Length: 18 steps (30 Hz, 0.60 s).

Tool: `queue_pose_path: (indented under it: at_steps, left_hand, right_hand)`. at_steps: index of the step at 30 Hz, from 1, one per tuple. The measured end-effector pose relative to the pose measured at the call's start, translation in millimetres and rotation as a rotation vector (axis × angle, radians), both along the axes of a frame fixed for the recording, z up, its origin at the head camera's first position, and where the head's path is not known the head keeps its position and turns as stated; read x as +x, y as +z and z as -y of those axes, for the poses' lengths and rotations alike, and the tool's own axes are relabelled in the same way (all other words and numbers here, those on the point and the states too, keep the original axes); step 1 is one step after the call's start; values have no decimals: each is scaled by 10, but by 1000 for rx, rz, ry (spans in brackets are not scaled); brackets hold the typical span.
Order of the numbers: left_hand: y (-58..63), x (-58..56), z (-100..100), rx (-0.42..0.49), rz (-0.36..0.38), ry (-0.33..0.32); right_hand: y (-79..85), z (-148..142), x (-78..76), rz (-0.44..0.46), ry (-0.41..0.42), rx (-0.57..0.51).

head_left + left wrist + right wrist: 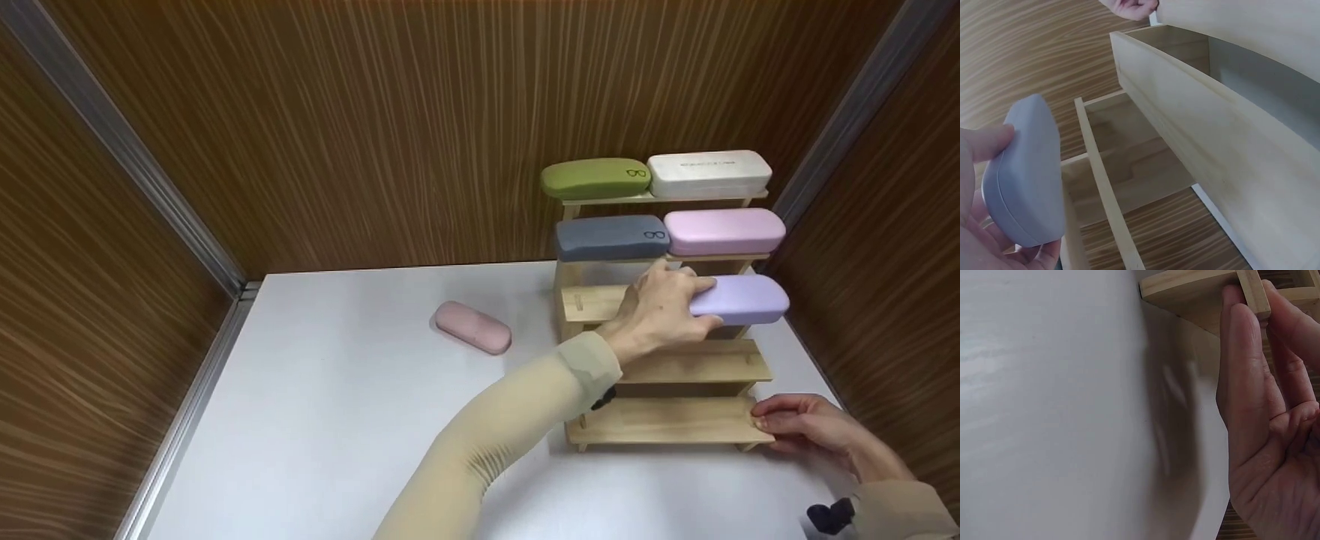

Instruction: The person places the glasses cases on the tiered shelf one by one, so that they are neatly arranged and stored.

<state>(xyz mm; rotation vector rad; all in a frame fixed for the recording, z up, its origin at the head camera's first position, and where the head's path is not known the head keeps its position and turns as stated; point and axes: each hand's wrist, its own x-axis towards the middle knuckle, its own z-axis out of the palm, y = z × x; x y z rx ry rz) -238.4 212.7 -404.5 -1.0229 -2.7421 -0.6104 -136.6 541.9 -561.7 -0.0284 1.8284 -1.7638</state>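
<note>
My left hand [664, 309] grips a lavender glasses case [744, 300] by its left end, thumb on one side and fingers on the other. The case is at the right part of the rack's middle tier; whether it touches the board cannot be told. In the left wrist view the case [1030, 169] stands out between thumb and fingers. Down at the lowest tier of the wooden stepped rack [675, 421], my right hand [814, 429] pinches the right end of the board. The right wrist view shows its fingertips [1245, 323] against the wood.
Green [596, 178] and white [709, 172] cases sit on the top tier. Below them lie a grey-blue case [611, 238] and a pink case [726, 231]. A dusty-pink case [472, 328] lies on the white table [322, 420] left of the rack. Wood-grain walls [375, 135] enclose the table.
</note>
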Motion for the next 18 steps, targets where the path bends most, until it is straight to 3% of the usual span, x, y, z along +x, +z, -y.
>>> queue_pose_path:
  at_steps: [4,18]
  left_hand:
    - [-42,-47,-97,-49,-31,8]
    - [-191,-128,-284,11,96,91]
  right_hand:
    - [-6,-5,2,17,-14,2]
    - [-4,-2,16,19,-16,23]
